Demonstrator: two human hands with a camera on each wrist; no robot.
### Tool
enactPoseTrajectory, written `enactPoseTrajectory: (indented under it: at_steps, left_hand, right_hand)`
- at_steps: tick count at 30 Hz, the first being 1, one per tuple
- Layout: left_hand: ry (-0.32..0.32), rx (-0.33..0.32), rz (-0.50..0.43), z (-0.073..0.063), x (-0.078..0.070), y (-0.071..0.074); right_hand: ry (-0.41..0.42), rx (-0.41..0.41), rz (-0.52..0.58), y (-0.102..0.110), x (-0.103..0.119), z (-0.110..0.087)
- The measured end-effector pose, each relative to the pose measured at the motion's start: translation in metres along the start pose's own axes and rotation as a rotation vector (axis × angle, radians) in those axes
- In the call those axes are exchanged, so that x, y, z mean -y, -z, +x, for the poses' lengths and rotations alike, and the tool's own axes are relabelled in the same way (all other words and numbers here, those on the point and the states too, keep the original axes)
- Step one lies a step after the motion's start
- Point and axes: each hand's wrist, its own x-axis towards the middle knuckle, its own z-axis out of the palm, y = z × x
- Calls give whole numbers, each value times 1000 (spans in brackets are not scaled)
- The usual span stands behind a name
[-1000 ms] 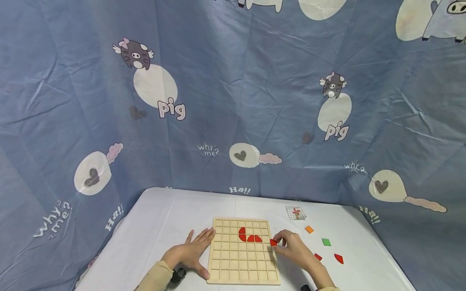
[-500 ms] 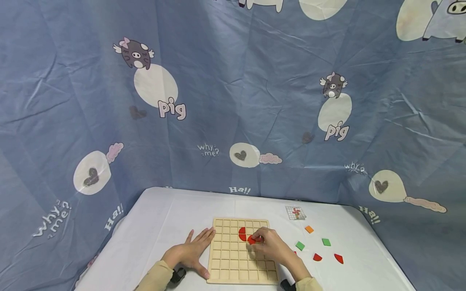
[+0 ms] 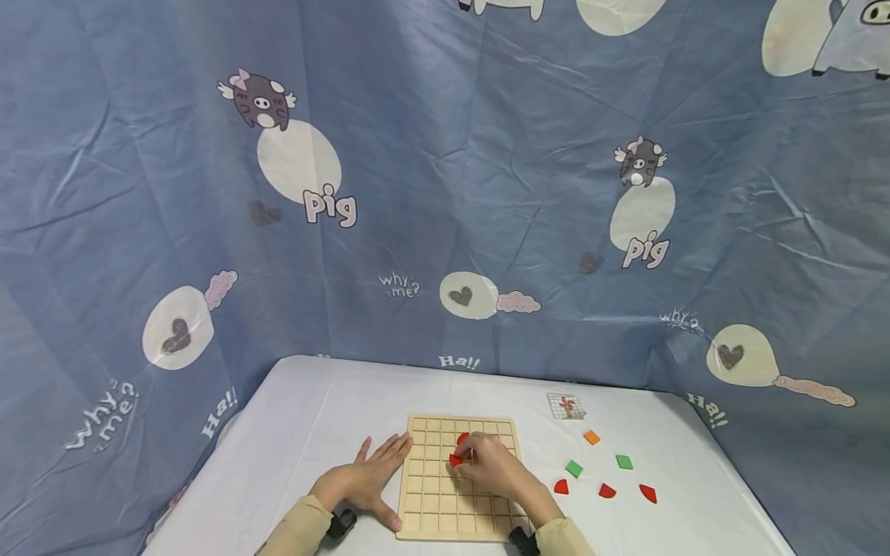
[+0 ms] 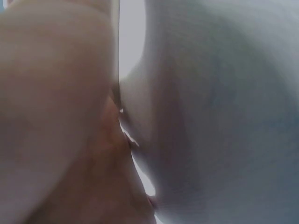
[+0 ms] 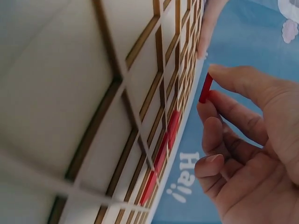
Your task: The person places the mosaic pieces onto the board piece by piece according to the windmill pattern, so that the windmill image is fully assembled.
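A wooden grid board [image 3: 438,506] lies on the white table. Flat on the table, my left hand [image 3: 365,480] has its fingers spread, fingertips and thumb at the board's left edge. Over the board's middle, my right hand [image 3: 490,467] pinches a red quarter-circle tile [image 3: 455,460] between thumb and finger. In the right wrist view that tile [image 5: 206,87] shows edge-on, held above the grid. Another red tile [image 3: 463,439] lies in a cell just beyond the fingers; the hand covers most of the others. Several red tiles [image 5: 161,156] sit in the cells in the right wrist view.
Right of the board lie red quarter-circle tiles [image 3: 561,487], green tiles [image 3: 573,469] and an orange tile [image 3: 592,438]. A pattern card [image 3: 566,406] with a printed grid rests behind them. A blue curtain [image 3: 389,232] hangs behind the table.
My right hand has carried the red tile leftward from the board's right edge to over its middle. Loose tiles it hid on the right now show. My left hand has stayed put.
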Motion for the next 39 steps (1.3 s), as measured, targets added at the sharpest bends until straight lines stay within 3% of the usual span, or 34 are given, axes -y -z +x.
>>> enactPoseTrajectory:
  at_steps: [13,39]
  left_hand:
    - [16,1,-9,-1,-1,-1]
    - [14,5,10,-1,-2,0]
  right_hand:
    - [-37,79,-44,-13,6,9]
    - [-57,85,-46,-15,5,12]
